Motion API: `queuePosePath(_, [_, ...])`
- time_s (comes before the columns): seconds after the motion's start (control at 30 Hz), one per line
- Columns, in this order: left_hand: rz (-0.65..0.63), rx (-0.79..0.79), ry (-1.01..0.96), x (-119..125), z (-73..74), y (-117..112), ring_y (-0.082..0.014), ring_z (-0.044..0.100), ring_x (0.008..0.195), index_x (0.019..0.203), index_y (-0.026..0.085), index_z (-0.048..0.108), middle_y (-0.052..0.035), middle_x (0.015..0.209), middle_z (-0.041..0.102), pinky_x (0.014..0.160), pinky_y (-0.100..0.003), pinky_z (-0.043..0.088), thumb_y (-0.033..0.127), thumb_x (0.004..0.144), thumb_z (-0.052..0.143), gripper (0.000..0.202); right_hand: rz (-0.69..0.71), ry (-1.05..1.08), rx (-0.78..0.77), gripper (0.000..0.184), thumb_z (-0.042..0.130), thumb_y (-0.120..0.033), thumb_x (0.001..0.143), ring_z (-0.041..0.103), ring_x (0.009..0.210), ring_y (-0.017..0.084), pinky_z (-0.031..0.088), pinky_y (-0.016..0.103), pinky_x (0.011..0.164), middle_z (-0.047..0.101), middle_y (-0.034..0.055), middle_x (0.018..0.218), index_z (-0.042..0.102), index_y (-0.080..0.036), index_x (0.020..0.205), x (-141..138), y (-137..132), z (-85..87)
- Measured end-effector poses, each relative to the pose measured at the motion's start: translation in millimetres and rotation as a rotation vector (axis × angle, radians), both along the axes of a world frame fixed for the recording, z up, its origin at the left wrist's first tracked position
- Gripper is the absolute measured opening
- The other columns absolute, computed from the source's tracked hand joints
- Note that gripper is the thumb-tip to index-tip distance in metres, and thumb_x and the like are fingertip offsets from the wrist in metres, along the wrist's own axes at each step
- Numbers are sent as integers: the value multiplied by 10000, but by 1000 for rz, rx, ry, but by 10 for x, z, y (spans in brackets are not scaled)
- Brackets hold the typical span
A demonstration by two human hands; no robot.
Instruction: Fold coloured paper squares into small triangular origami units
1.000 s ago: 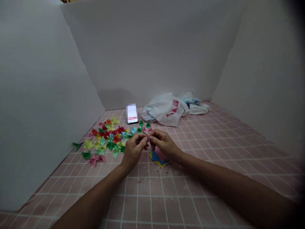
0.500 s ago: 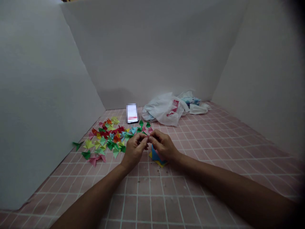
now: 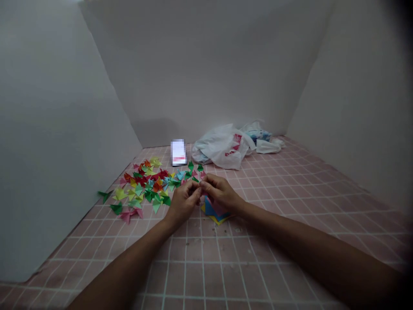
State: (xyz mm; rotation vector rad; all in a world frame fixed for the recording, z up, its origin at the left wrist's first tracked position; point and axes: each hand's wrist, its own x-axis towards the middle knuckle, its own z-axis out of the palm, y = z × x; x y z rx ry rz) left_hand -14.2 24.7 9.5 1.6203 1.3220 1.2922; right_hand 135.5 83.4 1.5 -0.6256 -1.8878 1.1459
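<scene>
Both hands met over a pink, grid-lined surface (image 3: pixel 193 271), the left hand (image 3: pixel 183 201) and right hand (image 3: pixel 222 194) with thumbs and forefingers pinched together at the tips; whatever lay between them was hidden. Coloured paper sheets (image 3: pixel 211 210) lay partly behind the right hand; folded paper shapes (image 3: pixel 158 185) spread beyond and left of the left. Such fingertip work seemed to call for light, even thumb pressure and steady wrists.
</scene>
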Motion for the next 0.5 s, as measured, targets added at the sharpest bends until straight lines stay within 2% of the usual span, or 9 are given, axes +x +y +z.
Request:
queuePosePath(0.07, [3,-4,1,-8,-1,7,-116,543,522,754,175,595,30,603,563,530,-227,430,338,847,592,188,0,-21,61,336,523,-402,928,451,587,137,344,252,548,487,-18,628,462,-208,661,2,12,2])
queuePosePath(0.17, [-49,-46,-46,-2,-24,19,-116,535,515,780,177,591,34,606,552,532,-234,429,380,853,579,216,-88,-39,148,338,505,-350,931,433,583,139,328,263,559,457,-20,613,432,-211,632,1,6,-5])
queuePosePath(0.3, [-110,-79,-57,26,-31,3,-106,477,470,688,191,535,45,544,507,492,-230,381,440,862,567,306,-157,-32,202,333,502,-330,927,406,555,134,312,266,549,437,-28,591,403,-219,629,0,-34,-24])
queuePosePath(0.4, [-96,-72,-63,33,-7,-19,-98,443,454,660,197,515,51,518,488,476,-225,350,444,863,565,324,-102,7,141,358,497,-402,943,419,558,132,328,258,539,456,-24,600,432,-217,643,-1,-46,-32])
queuePosePath(0.5, [-78,-58,-40,17,4,-19,-99,439,456,644,195,519,49,513,487,472,-226,336,417,845,585,306,38,60,-13,388,551,-511,906,413,540,120,334,242,514,462,-34,599,467,-211,675,-2,-26,-28])
